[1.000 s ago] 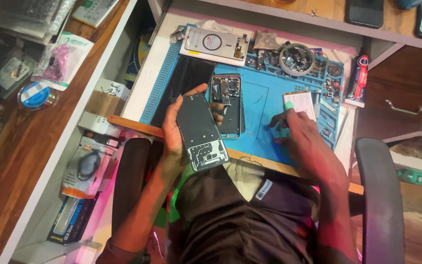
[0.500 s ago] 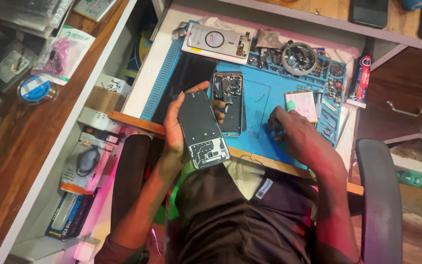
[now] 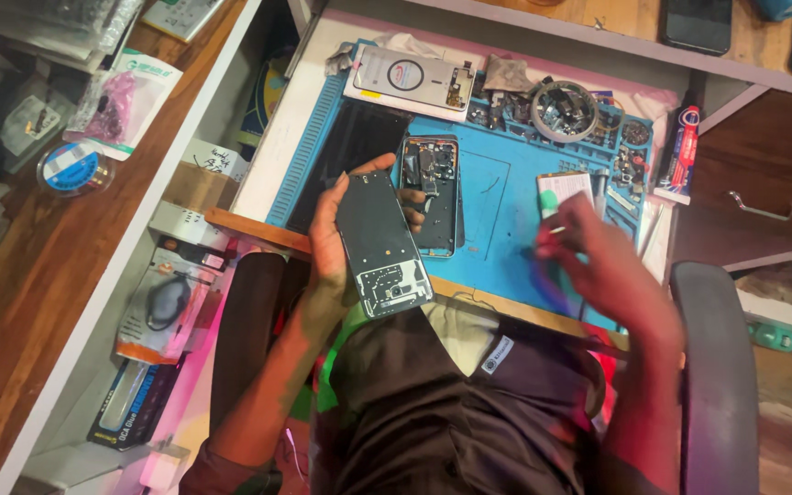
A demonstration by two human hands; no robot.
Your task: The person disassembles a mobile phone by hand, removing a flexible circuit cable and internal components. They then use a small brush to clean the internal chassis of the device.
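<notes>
My left hand (image 3: 336, 247) grips a dark phone frame (image 3: 380, 240), held tilted over the near edge of the blue repair mat (image 3: 506, 220). An opened phone (image 3: 433, 194) with exposed parts lies on the mat just beyond it. My right hand (image 3: 598, 257) is blurred over the right part of the mat; its fingers pinch a small thin white thing (image 3: 556, 230), too small to identify. A small white card (image 3: 564, 190) lies just past that hand.
A white phone back cover (image 3: 410, 81) lies at the far edge of the mat, with a round dish of small parts (image 3: 563, 108) and a red tube (image 3: 683, 148) to its right. Packaged goods fill the wooden shelf (image 3: 38, 275) at left. Chair armrest (image 3: 712, 367) at right.
My right hand has drawn back toward me and to the right, away from the white card. The left hand keeps the phone frame in much the same place.
</notes>
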